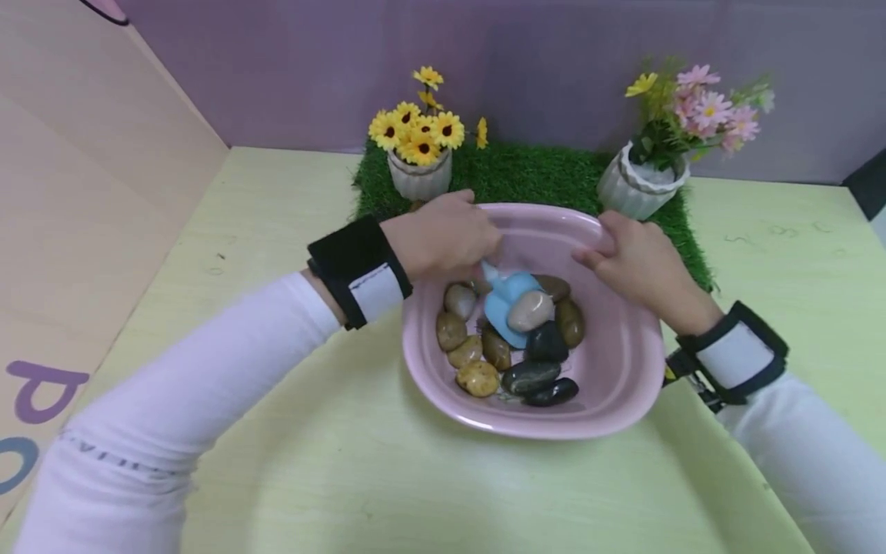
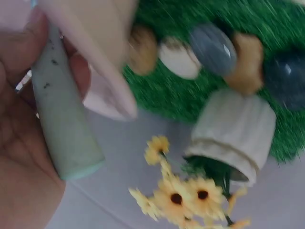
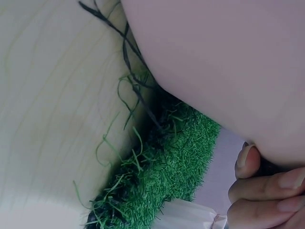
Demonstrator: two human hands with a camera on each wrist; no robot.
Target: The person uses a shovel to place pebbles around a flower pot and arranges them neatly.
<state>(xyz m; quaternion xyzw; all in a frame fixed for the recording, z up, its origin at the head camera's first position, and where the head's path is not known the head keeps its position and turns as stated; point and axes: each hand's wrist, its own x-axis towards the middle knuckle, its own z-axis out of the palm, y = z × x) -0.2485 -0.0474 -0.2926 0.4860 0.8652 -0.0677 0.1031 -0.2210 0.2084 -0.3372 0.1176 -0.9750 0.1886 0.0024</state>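
Your left hand (image 1: 443, 235) grips the handle of a small blue scoop (image 1: 508, 304) at the 10 o'clock side of the pink bowl (image 1: 623, 385). The scoop lies in the middle of the bowl, and one pale stone (image 1: 531, 310) rests on its blade. Other stones (image 1: 477, 377), brown, yellow and black, lie around it from 6 to 9 o'clock. Your right hand (image 1: 640, 265) holds the rim of the bowl at 1 o'clock, fingers curled over the edge. The bowl stands on the light green surface (image 1: 277, 431). Behind it, at 12 o'clock, is a grass mat (image 1: 526, 173) with a pot of yellow flowers (image 1: 418, 154) and a pot of pink flowers (image 1: 657, 161).
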